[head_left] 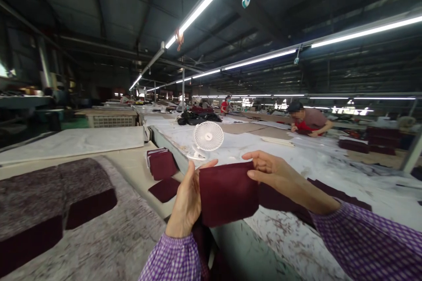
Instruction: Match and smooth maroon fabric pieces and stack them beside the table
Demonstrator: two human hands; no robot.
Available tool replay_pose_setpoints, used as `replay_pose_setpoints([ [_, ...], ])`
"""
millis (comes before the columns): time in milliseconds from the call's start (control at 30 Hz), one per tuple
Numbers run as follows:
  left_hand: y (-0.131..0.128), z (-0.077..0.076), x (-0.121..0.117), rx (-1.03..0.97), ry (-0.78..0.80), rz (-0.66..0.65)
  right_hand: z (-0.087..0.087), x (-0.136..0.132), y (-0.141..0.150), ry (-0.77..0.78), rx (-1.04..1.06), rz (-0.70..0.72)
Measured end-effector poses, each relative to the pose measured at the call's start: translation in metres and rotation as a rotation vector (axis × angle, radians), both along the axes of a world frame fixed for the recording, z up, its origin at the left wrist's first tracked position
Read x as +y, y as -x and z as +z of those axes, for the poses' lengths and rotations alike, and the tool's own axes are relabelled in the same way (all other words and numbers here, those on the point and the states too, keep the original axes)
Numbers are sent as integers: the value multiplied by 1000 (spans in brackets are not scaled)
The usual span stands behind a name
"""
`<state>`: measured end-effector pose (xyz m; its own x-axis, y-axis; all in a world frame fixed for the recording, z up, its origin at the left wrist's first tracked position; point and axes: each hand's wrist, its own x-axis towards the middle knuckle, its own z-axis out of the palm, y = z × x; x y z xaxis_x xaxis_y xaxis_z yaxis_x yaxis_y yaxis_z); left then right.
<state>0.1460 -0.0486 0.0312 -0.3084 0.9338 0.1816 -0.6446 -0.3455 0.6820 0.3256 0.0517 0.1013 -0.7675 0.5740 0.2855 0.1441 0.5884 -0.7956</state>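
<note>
Head view: The right hand [280, 180] pinches the upper right corner of a maroon fabric piece [229, 195], raised at near centre. The left hand [185, 204] contacts its left edge; fingers partly hidden, closure cannot be determined. A white fan [208, 136] stands beyond; a fabric stack [163, 164] lies left.

Wears a loose left sleeve [173, 258] and matching right sleeve [371, 239], both in small purple-and-white checks. Has cuffs [178, 241] gathered into small folds along the edge. Shows left hand [187, 204] and right hand [280, 178] bare.
</note>
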Motion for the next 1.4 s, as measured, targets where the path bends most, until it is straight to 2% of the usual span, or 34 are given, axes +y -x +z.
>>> replay_pose_setpoints([
  [300, -3, 1, 1, 314, -65, 288, -8, 1, -2, 25, -34, -12],
  [600, 0, 1, 3, 273, -6, 259, -7, 4, -2, 1, -17, -42],
  [900, 10, -4, 1, 232, -19, 294, -5, 1, -4, -1, -20, -48],
  [967, 11, -5, 1, 256, -7, 330, -6, 3, -4, -17, -22, -41],
  [1000, 12, -6, 0, 290, 1, 389, -7, 4, -3, -31, -22, -43],
  [1133, 5, -8, -3, 555, 64, 889, -11, 6, -3, -213, -21, -136],
  [1167, 0, -8, -4, 625, 74, 964, -12, 5, -3, -285, -24, -174],
  [1200, -5, -8, -5, 696, 82, 987, -12, 2, -3, -356, -25, -207],
  [1333, -28, -6, -9, 998, 78, 906, -12, -12, -2, -578, -19, -269],
  [1400, -37, -5, -11, 1045, 29, 1019, -13, -13, -2, -671, -24, -301],
])
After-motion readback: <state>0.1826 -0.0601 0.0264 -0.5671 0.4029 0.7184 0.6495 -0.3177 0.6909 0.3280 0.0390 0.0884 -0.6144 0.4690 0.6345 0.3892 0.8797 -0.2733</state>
